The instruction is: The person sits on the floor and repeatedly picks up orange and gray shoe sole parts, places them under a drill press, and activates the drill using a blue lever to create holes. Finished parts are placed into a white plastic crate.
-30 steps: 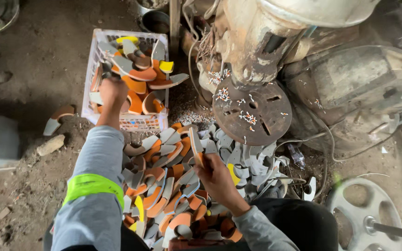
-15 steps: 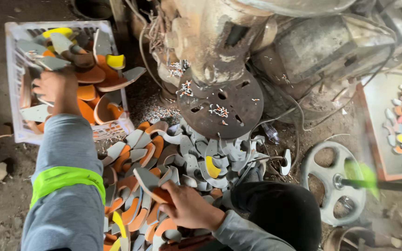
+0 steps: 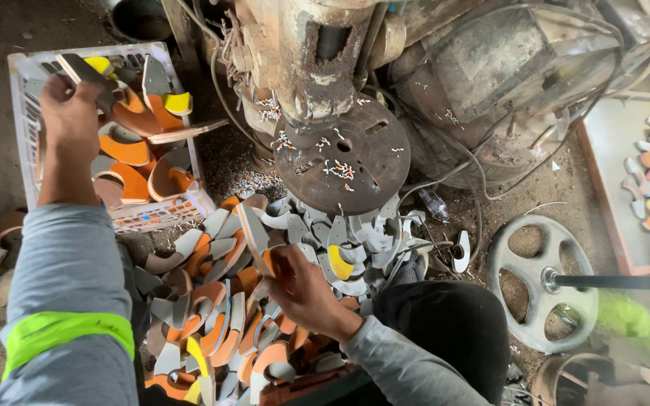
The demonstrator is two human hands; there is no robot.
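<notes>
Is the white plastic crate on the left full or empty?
Partly full. The white crate holds a loose layer of orange and grey curved pieces, but its lattice wall stays visible above them. The left hand holds a grey piece over it.

The left arm, in a grey sleeve with a bright green band, stretches forward and up, its left hand (image 3: 69, 113) raised with fingers curled shut; the right hand (image 3: 302, 289) sits lower, wrist bent, fingers closed in a grip.

One white crate (image 3: 24, 135), one spoked wheel (image 3: 524, 248), two hands (scrap pieces beyond counting).
</notes>
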